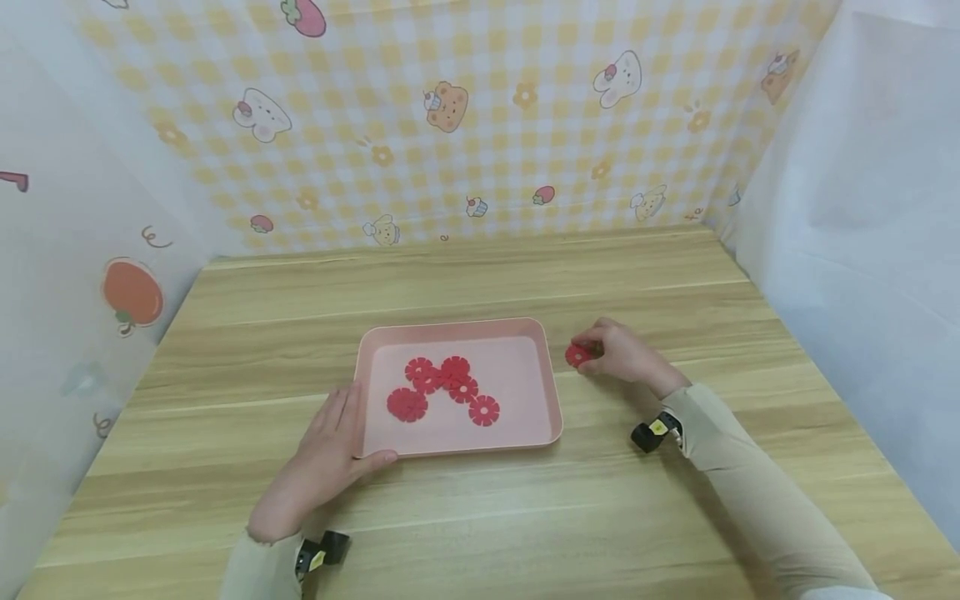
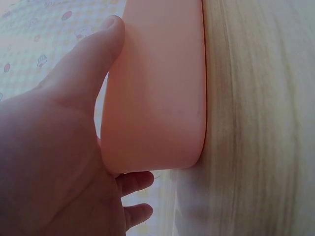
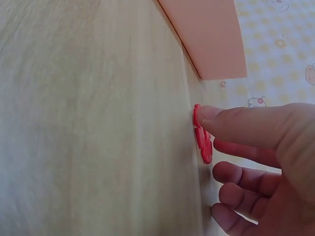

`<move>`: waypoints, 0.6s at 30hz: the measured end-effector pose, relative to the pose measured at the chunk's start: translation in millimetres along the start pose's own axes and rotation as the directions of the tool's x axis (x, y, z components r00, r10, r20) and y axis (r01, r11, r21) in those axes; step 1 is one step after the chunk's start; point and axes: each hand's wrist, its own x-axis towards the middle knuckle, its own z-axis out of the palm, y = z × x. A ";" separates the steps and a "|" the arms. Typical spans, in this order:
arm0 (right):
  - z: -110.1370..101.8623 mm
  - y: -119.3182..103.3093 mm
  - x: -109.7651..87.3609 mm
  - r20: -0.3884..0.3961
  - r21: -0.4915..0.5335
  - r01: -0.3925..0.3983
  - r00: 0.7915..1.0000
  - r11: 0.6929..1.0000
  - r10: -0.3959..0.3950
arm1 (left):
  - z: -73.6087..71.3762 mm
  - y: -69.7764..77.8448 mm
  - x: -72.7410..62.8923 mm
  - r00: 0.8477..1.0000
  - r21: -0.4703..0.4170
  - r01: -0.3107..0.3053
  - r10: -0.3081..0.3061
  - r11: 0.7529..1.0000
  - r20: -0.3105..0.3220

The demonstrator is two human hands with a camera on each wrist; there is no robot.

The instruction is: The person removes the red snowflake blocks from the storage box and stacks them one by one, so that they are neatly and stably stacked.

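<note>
A shallow pink tray lies on the table, with several red notched snowflake building discs inside, some overlapping. At its front left corner is my left hand, fingers laid along the left wall and thumb at the front rim. The left wrist view has that thumb against the upper edge of the tray wall. To the right of the tray, my right hand pinches one red snowflake disc between thumb and index finger, close over the table. In the right wrist view the thumb covers part of that disc.
The wooden table runs back to a yellow checked wall covering with cartoon prints. White covering hangs at the right side and left side. A dark wrist camera sits below the right wrist.
</note>
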 end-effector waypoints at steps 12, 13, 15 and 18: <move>-9.7 -15.7 -0.7 -0.003 0.031 0.025 1.000 0.999 -0.025 | -0.7 1.2 -1.8 1.000 -0.009 0.005 -0.005 1.000 0.003; -10.4 -17.3 -0.3 0.000 0.033 0.031 1.000 0.999 -0.031 | -0.9 1.3 -1.7 1.000 -0.010 0.004 -0.004 1.000 0.003; -12.2 -21.1 0.4 0.010 0.037 0.039 0.999 0.999 -0.039 | -1.1 1.6 -1.7 1.000 -0.010 0.002 -0.002 1.000 0.003; -15.3 -27.7 1.7 0.031 0.056 0.047 0.998 0.997 -0.049 | -1.4 2.0 -1.8 1.000 -0.014 0.004 -0.004 1.000 0.002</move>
